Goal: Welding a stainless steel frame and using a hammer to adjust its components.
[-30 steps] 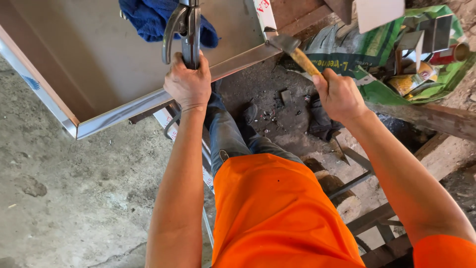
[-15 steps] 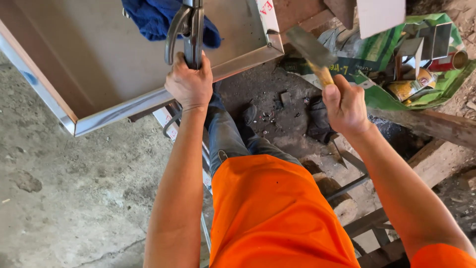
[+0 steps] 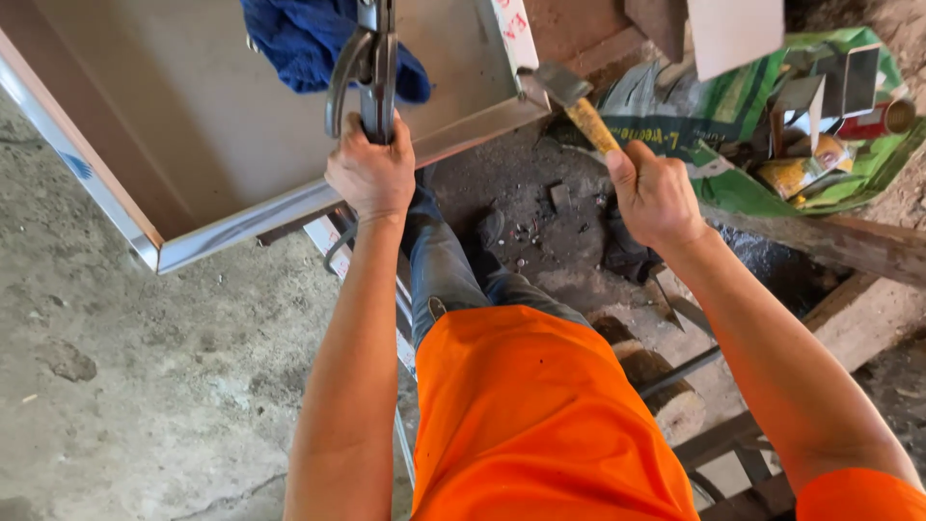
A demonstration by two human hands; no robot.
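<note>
My left hand [image 3: 371, 174] grips the dark metal handles of a pair of tongs or pliers [image 3: 371, 63] that reach up over a shallow sheet-metal tray [image 3: 193, 145]. My right hand [image 3: 656, 193] holds a hammer [image 3: 569, 96] by its yellow wooden handle. The steel head of the hammer lies against the tray's right corner rim. A blue cloth [image 3: 309, 43] lies inside the tray behind the tongs. My orange shirt and blue jeans fill the lower middle of the view.
A green sack [image 3: 762, 125] with metal offcuts and a can lies at the upper right. Wooden beams [image 3: 849, 241] and a log [image 3: 666, 386] sit to the right. Bare concrete floor [image 3: 145, 386] spreads on the left; dark debris lies under the tray.
The hammer rose half a second ago and has now come back down onto the tray's corner rim. My left hand has kept its hold on the tongs.
</note>
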